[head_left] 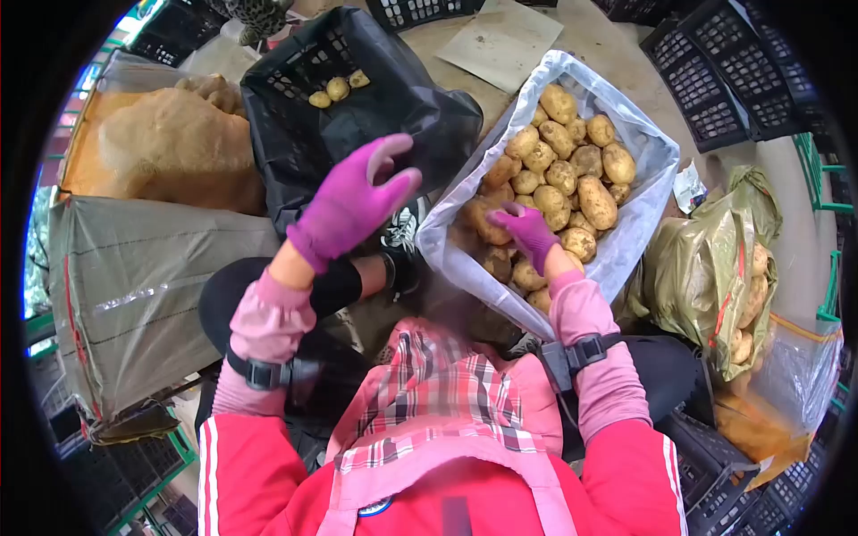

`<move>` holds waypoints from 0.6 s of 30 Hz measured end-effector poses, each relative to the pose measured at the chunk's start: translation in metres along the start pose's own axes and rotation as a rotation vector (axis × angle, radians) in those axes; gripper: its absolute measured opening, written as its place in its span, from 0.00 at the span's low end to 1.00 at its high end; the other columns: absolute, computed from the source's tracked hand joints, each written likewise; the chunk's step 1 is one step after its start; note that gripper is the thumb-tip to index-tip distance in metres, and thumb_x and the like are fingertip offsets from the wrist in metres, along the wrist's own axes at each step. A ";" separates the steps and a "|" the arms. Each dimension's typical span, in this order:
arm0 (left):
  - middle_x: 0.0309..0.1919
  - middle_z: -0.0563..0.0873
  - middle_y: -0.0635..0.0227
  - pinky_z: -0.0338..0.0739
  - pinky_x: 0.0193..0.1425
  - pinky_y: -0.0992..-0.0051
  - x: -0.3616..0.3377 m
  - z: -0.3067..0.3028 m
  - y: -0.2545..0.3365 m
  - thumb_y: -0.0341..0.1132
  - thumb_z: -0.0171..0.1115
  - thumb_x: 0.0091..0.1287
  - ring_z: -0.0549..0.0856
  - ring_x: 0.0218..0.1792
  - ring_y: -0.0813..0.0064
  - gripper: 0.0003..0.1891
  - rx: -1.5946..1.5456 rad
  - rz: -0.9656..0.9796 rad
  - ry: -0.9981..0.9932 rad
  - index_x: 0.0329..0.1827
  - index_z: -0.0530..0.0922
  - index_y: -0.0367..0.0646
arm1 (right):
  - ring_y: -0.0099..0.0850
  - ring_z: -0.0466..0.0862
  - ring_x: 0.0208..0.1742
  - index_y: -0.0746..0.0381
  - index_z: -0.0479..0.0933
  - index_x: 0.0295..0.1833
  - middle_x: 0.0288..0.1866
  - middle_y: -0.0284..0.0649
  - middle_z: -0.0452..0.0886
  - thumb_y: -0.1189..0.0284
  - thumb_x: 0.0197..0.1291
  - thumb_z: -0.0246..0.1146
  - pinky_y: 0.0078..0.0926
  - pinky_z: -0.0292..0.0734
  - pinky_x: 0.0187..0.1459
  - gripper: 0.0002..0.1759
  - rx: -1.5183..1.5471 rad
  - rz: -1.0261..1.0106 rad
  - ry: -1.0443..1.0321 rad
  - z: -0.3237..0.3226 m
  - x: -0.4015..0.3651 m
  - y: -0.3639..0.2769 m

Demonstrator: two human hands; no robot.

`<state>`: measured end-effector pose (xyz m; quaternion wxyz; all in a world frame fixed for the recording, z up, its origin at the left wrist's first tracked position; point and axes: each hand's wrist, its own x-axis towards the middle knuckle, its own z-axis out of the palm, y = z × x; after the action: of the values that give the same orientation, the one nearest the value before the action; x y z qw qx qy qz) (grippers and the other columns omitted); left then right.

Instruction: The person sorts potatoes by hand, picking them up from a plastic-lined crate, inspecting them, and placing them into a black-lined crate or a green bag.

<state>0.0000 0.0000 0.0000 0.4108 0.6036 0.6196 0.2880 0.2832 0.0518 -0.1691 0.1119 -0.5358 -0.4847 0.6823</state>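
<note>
My left hand (353, 201), in a magenta glove, hangs over the front edge of a crate lined with black plastic (393, 116). Its thumb and fingers are spread, and nothing is in it. A few small potatoes (337, 88) lie inside that crate. To the right, a crate with a whitish plastic liner (652, 147) is well filled with potatoes (596, 202). Inside its left side, my right hand (527, 232), gloved alike, has its fingers closed against a large brownish potato (485, 220). The hand hides part of that potato.
At the left, a mesh sack of potatoes (179, 147) sits above a grey-wrapped stack (161, 295). An olive plastic bag of potatoes (706, 268) stands at the right. Black plastic crates (706, 80) stand upper right, and a flat board (500, 40) lies on the floor.
</note>
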 end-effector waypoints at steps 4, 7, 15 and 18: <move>0.70 0.71 0.58 0.73 0.67 0.73 -0.051 0.038 0.014 0.33 0.69 0.67 0.76 0.63 0.71 0.40 -0.271 -0.074 -0.081 0.80 0.56 0.42 | 0.37 0.84 0.57 0.60 0.68 0.71 0.62 0.43 0.79 0.51 0.71 0.59 0.38 0.87 0.48 0.33 0.616 -0.094 -0.260 -0.008 -0.079 -0.056; 0.70 0.70 0.52 0.72 0.69 0.70 -0.079 0.080 0.039 0.36 0.74 0.63 0.75 0.66 0.68 0.48 -0.509 -0.079 -0.077 0.81 0.51 0.38 | 0.39 0.83 0.60 0.61 0.63 0.74 0.64 0.46 0.78 0.57 0.69 0.63 0.37 0.85 0.53 0.35 0.831 -0.087 -0.388 0.000 -0.150 -0.073; 0.58 0.80 0.60 0.74 0.63 0.73 -0.085 0.139 0.080 0.36 0.71 0.66 0.79 0.58 0.74 0.30 -0.234 0.220 0.421 0.69 0.69 0.37 | 0.41 0.79 0.65 0.63 0.59 0.76 0.70 0.49 0.72 0.70 0.55 0.77 0.36 0.80 0.61 0.47 -0.428 -1.183 0.192 0.018 -0.179 -0.049; 0.49 0.84 0.61 0.75 0.57 0.75 -0.084 0.147 0.098 0.37 0.64 0.72 0.82 0.51 0.75 0.17 -0.222 0.160 0.532 0.58 0.77 0.36 | 0.36 0.79 0.64 0.62 0.59 0.77 0.69 0.43 0.72 0.47 0.67 0.63 0.37 0.82 0.58 0.43 0.599 -0.445 -0.293 0.025 -0.201 -0.063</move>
<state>0.1705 -0.0924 0.0239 0.2732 0.5052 0.6208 0.5336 0.3195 -0.0648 0.0038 0.3380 -0.2586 -0.3791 0.8217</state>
